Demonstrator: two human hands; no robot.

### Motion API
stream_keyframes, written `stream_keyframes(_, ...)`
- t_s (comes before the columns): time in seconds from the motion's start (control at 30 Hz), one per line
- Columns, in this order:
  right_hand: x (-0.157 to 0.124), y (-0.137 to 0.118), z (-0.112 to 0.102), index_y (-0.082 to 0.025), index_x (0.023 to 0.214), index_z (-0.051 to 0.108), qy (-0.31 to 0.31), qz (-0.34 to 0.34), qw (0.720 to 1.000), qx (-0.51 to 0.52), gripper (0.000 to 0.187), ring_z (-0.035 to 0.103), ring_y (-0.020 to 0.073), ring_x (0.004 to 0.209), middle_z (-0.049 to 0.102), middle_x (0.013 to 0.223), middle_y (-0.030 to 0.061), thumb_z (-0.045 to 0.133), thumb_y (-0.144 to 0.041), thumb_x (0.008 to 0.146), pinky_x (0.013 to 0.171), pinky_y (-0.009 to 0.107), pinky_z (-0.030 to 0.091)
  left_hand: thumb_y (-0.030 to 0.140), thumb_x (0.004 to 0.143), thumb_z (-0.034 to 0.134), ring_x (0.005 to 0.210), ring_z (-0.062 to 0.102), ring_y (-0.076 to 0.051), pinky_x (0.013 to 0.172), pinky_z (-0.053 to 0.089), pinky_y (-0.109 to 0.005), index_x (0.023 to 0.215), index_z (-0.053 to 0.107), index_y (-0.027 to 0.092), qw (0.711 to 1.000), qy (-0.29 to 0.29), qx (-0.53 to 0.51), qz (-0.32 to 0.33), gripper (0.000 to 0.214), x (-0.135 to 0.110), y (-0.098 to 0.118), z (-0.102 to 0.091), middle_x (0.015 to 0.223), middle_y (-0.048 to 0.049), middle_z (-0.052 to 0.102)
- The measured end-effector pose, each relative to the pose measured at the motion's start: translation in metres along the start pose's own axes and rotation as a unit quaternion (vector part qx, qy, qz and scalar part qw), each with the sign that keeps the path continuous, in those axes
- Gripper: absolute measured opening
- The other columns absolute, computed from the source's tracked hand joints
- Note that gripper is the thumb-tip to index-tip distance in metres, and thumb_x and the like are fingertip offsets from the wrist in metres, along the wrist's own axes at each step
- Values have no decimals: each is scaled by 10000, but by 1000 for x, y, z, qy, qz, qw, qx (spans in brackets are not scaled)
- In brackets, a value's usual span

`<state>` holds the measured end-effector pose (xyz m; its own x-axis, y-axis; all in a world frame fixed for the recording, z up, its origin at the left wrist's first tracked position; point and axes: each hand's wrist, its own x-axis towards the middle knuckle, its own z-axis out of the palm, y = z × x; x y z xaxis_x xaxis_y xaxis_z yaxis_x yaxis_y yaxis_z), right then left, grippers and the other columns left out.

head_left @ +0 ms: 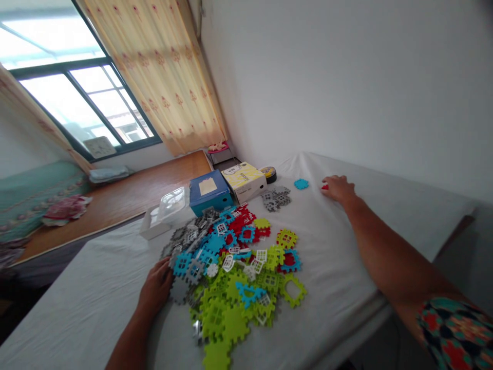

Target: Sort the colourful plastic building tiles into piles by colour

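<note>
A large heap of toothed plastic building tiles covers the middle of the table, with green tiles [234, 324] in front, blue tiles [215, 241] and red tiles [242, 221] behind, and grey tiles [180, 290] along the left. Loose white window pieces [258, 264] lie on top. My left hand [156, 285] lies against the heap's left edge beside the grey tiles, fingers loosely extended and partly hidden. Over at the right, my right hand [339, 189] is closed on a small red tile [325, 187], mostly covered by the fingers. Just left of it lies a single blue tile [301, 184].
A small group of grey tiles [275, 199] sits behind the heap. Along the back stand a blue box [211, 194], a yellow and white box [244, 180], a round black and yellow tin [269, 174] and a clear plastic container [173, 205]. A white wall borders the sheet-covered table [327, 246].
</note>
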<state>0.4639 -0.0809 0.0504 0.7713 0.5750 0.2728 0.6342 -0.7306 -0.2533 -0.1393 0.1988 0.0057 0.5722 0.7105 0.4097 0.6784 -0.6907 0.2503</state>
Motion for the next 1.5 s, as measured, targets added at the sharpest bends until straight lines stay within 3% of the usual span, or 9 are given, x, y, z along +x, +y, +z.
stream_keyframes(0.1, -11, -33, 4, -209, 1145, 654, -31, -183, 973, 134, 343, 595, 253, 1004, 654, 1144, 111, 566, -299, 826, 875, 419, 481, 371, 821, 418, 1022, 640, -240, 901, 530, -377, 997, 702, 215, 1000, -1, -3, 2, 369, -1, 0, 0, 1140, -83, 676)
stream_keyframes(0.23, -42, -88, 14, -214, 1117, 678, -149, -355, 877, 288, 326, 641, 174, 814, 708, 971, 56, 551, -368, 859, 765, 310, 514, 379, 837, 400, 1034, 635, -242, 901, 529, -381, 1010, 701, 210, 1000, -2, 3, -4, 386, -2, 2, 0, 1150, -87, 671)
stream_keyframes(0.4, -88, -142, 18, -221, 1266, 599, -118, -514, 797, 292, 396, 555, 214, 1112, 636, 1226, 94, 541, -369, 903, 977, 389, 417, 377, 843, 389, 1054, 626, -244, 914, 519, -381, 1046, 695, 201, 1000, -17, 12, -4, 407, -2, 3, 0, 1181, -95, 658)
stream_keyframes(0.5, -104, -159, 17, -256, 1339, 536, -106, -563, 781, 249, 439, 455, 226, 1236, 565, 1339, 82, 543, -365, 914, 1040, 417, 348, 370, 833, 398, 1064, 622, -241, 923, 513, -378, 1047, 695, 218, 1000, -16, 14, -2, 396, -2, 2, 0, 1172, -82, 663)
stream_keyframes(0.7, -115, -169, 25, -254, 1161, 645, -98, -584, 787, 175, 297, 416, 260, 1264, 535, 1373, 78, 606, -327, 876, 1015, 443, 353, 368, 831, 400, 1055, 622, -242, 927, 508, -384, 1050, 694, 213, 1000, -12, 8, -4, 398, -2, 2, 1, 1168, -84, 664)
stream_keyframes(0.87, -114, -171, 19, -234, 974, 696, -83, -570, 780, 243, 183, 481, 235, 1197, 603, 1278, 65, 612, -363, 873, 1016, 414, 365, 352, 814, 419, 1065, 619, -235, 939, 504, -377, 1040, 694, 221, 1000, -13, 5, -13, 379, -2, 7, -1, 1167, -73, 666)
stream_keyframes(1.17, -58, -115, 17, -179, 988, 705, -231, -323, 854, 335, 368, 636, 169, 727, 718, 827, 30, 552, -479, 840, 679, 274, 488, 388, 823, 414, 1016, 641, -246, 891, 534, -383, 975, 699, 228, 1000, -10, 12, 1, 361, -1, 13, -7, 1131, -76, 677)
stream_keyframes(1.33, -39, -87, 19, -205, 976, 713, -206, -320, 889, 253, 348, 642, 188, 777, 722, 900, 43, 570, -479, 814, 713, 293, 483, 374, 820, 405, 1039, 634, -244, 896, 532, -374, 1000, 698, 228, 1000, -10, 12, -2, 373, -1, 13, -7, 1137, -71, 676)
stream_keyframes(1.5, -50, -92, 19, -211, 1105, 665, -259, -346, 879, 204, 556, 642, 195, 789, 693, 1014, 67, 729, -533, 657, 697, 288, 498, 376, 821, 401, 1050, 629, -238, 906, 524, -374, 1018, 694, 233, 1000, -14, 9, -7, 381, -1, 11, -5, 1150, -66, 673)
